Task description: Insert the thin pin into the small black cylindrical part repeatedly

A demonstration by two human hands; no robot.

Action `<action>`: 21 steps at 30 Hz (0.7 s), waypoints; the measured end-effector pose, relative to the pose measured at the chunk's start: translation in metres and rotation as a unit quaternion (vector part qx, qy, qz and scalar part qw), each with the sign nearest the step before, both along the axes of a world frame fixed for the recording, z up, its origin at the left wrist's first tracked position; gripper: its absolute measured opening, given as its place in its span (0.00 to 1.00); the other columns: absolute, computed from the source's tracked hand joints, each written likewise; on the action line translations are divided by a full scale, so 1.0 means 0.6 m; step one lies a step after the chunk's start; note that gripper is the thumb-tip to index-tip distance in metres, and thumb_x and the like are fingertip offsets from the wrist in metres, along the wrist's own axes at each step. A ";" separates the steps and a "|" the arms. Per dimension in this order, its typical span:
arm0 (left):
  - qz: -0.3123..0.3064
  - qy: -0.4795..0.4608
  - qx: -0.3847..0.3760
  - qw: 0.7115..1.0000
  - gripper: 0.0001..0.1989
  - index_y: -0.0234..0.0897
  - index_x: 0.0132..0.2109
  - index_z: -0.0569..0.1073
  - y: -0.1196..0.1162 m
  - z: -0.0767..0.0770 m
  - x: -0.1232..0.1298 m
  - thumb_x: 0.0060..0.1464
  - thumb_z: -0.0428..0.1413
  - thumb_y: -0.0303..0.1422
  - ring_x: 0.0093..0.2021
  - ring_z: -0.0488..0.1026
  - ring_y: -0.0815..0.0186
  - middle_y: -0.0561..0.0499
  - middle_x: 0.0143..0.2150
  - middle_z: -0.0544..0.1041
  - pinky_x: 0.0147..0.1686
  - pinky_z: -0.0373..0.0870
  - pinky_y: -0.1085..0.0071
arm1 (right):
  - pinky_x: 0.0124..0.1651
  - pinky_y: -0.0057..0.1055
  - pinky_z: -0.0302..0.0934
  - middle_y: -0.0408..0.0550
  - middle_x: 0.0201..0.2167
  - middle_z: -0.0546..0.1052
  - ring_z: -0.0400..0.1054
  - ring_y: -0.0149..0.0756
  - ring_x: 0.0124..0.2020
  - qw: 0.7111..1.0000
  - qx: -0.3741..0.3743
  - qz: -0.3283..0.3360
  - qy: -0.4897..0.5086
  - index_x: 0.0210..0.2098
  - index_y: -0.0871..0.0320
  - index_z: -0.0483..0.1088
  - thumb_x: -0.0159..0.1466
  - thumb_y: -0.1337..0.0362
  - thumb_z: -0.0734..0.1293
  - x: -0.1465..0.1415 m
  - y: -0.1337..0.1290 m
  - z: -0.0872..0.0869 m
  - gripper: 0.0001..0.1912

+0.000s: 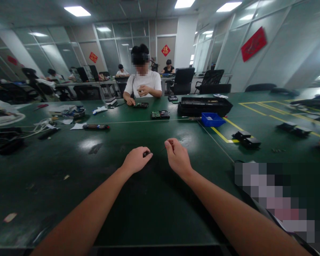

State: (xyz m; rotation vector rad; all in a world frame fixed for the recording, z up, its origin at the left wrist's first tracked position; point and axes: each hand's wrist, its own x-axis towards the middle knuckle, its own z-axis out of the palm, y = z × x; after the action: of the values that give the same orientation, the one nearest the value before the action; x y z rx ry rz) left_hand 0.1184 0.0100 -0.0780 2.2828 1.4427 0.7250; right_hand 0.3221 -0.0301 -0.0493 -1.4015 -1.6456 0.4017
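Observation:
My left hand (137,158) is closed around a small dark object (145,154), mostly hidden by the fingers, just above the green table (138,209). To its right, my right hand (176,153) is curled in a pinch, and a thin dark tip points from it toward the left hand. What the right fingers hold is too small to name. The two hands are apart. Beyond them lies a circuit board on a dark drive (160,114).
Across the table a person (144,83) handles another drive (141,105). A blue bin (212,120) stands by a long black tray (204,106). Black parts (246,139) lie right; a dark cylindrical tool (96,127) and white cables (40,126) lie left.

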 end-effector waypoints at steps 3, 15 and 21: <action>0.031 -0.126 -0.059 0.990 0.16 0.39 0.42 0.79 0.006 0.005 -0.018 0.58 0.56 0.45 0.28 0.73 0.63 0.48 0.35 0.79 0.32 0.67 0.66 | 0.30 0.31 0.56 0.45 0.28 0.75 0.69 0.37 0.27 1.000 -0.007 0.003 0.002 0.42 0.55 0.69 0.72 0.53 0.55 0.001 0.000 0.001 0.16; 0.151 -0.548 -0.118 0.814 0.17 0.33 0.45 0.75 0.033 0.076 -0.148 0.46 0.62 0.35 0.26 0.68 0.72 0.46 0.42 0.77 0.16 0.50 0.79 | 0.30 0.31 0.56 0.47 0.30 0.76 0.70 0.37 0.29 1.000 -0.001 0.003 -0.005 0.42 0.55 0.69 0.72 0.53 0.55 0.005 0.005 -0.005 0.16; 0.219 -0.599 -0.105 0.763 0.13 0.35 0.47 0.73 0.020 0.091 -0.260 0.53 0.56 0.29 0.24 0.64 0.74 0.54 0.32 0.68 0.17 0.54 0.80 | 0.29 0.30 0.56 0.46 0.29 0.75 0.69 0.37 0.28 1.000 -0.003 0.004 -0.002 0.42 0.55 0.69 0.72 0.53 0.55 0.004 0.005 -0.006 0.16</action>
State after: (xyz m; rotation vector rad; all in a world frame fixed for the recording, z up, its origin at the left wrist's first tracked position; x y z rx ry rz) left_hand -0.0378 0.0218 -0.0233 0.8146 1.1986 1.6239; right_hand 0.3247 -0.0270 -0.0531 -1.4021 -1.6543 0.4090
